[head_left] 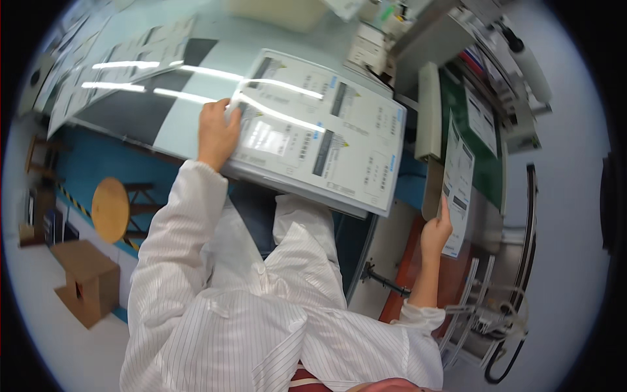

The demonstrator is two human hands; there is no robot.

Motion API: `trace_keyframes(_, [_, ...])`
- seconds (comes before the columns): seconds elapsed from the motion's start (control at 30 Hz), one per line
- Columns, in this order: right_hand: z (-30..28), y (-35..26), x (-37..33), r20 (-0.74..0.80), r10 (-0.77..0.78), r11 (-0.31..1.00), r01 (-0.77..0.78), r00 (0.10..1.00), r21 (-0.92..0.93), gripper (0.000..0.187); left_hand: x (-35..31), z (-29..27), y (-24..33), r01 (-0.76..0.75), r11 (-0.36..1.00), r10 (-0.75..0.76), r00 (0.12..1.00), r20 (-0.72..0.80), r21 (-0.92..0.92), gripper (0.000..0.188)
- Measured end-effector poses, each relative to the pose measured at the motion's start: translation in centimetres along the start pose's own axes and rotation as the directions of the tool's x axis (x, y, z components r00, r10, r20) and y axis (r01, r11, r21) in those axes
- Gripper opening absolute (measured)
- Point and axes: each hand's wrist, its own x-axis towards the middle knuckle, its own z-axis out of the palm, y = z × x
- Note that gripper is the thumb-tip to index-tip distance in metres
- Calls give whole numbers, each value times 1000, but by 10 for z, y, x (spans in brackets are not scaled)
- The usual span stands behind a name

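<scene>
A stack of glossy white printed sheets [307,140] lies on the glass-topped table, its near edge jutting past the table's edge. My left hand [219,134] grips the left side of this stack, thumb toward the top face and fingers along the edge. Off to the right, my right hand [436,232] holds a single printed sheet [459,189] by its near left edge, one finger stretched along it. That sheet is tilted beside a green belt surface, where another printed sheet [481,121] lies flat. Some of the right hand's fingers are hidden under the sheet.
More printed sheets [124,65] lie at the far left of the table [189,127]. A machine with a cream guard [428,111] stands between the table and the green belt [457,98]. A metal frame [483,320] is near my right elbow. A round wooden stool [111,209] and a cardboard box [88,281] are at left.
</scene>
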Motion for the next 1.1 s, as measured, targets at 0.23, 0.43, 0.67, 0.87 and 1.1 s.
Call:
trace_keyframes(0.23, [50, -98, -35, 167, -735, 672, 739, 657, 53, 63, 10, -41, 19, 341, 772, -281, 940, 193, -536, 36])
trace_keyframes(0.43, [79, -92, -37, 422, -767, 509, 859, 484, -62, 51, 10, -67, 21, 742, 460, -391, 662, 640, -487, 35])
trace_keyframes(0.67, [79, -89, -27, 396, -803, 474, 880, 445, -28, 48, -12, -74, 29, 542, 780, -401, 816, 417, -313, 19])
trace_keyframes(0.87, [85, -88, -23, 455, -749, 538, 843, 482, -9, 40, -28, -77, 26, 446, 883, -385, 868, 313, -150, 30])
trace_keyframes(1.1, [85, -89, -15, 478, -741, 531, 847, 473, -15, 43, -25, -79, 26, 472, 881, -411, 802, 432, -38, 34])
